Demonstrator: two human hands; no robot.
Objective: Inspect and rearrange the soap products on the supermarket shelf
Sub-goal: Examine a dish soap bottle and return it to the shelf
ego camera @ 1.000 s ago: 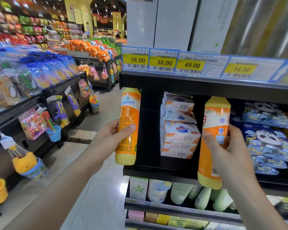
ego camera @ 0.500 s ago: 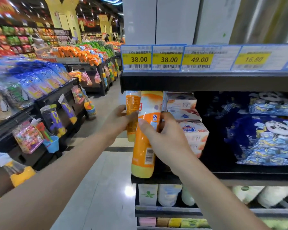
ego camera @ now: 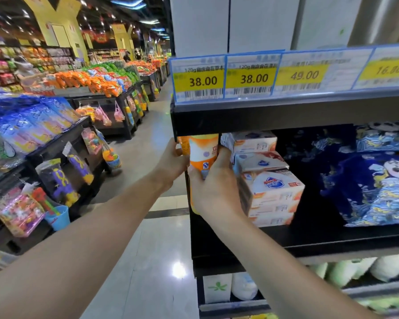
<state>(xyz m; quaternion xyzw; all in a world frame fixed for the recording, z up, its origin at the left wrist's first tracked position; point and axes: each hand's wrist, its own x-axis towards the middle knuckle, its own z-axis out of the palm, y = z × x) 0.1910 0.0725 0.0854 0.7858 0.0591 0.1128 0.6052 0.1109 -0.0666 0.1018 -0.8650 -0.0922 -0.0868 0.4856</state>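
My right hand (ego camera: 213, 187) grips an orange and white bottle (ego camera: 203, 153) upright at the left end of the black shelf (ego camera: 332, 242). Just behind it to the left, my left hand (ego camera: 171, 163) holds a second orange bottle (ego camera: 184, 145), mostly hidden by the first bottle and the shelf edge. A stack of white and orange soap boxes (ego camera: 267, 180) stands right beside the bottles, touching my right hand.
Blue panda-print packs (ego camera: 378, 178) fill the shelf's right side. Price tags (ego camera: 224, 77) line the shelf above. Tubes and cartons (ego camera: 242, 288) sit on the lower shelf. An aisle (ego camera: 148, 261) runs left, with snack displays (ego camera: 32, 125) and hanging toys beyond it.
Both bottles moved from held apart in front of the shelf to side by side at its left end, pushed further in. The right hand crossed leftward past the soap boxes.
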